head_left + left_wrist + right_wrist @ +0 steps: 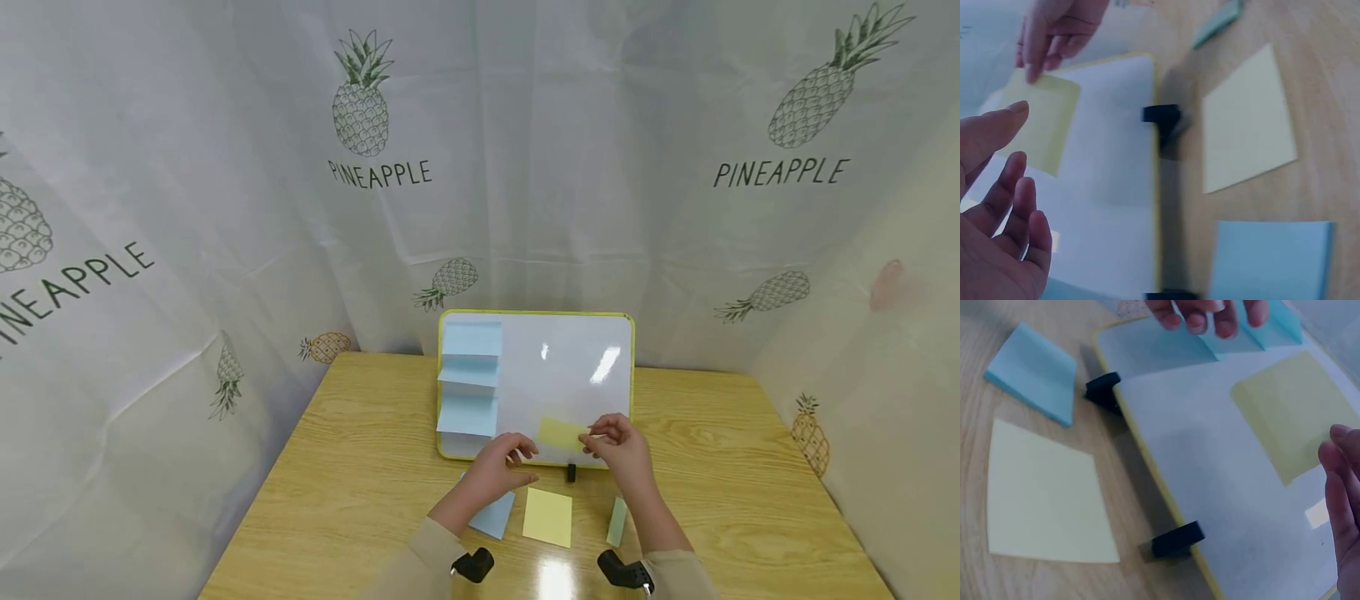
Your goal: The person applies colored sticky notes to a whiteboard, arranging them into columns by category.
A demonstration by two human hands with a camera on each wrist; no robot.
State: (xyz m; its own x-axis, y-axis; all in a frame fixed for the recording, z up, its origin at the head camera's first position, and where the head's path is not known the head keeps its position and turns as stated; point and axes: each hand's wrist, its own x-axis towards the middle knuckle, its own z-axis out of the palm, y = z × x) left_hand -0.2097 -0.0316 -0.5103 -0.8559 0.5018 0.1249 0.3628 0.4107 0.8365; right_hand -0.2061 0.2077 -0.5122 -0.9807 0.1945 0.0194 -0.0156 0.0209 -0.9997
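Observation:
My right hand (622,454) pinches one edge of a yellow sticky note (1297,415) between thumb and fingertips. The note hangs close over the lower right part of a yellow-framed whiteboard (562,375). Near the board's lower edge, my left hand (495,467) is held with fingers spread and loosely bent, nothing between them; in the left wrist view its thumb (1004,125) overlaps the note. Three blue sticky notes (471,337) run down the board's left side, their lower edges lifting outward.
On the wooden table (360,500) before the board lie a yellow sticky pad (547,518), a blue sticky pad (1032,375) partly behind my left hand, and a green sticky pad (617,522). Black feet (1177,539) stick out from the board's lower edge. A pineapple-print curtain (562,167) surrounds the table.

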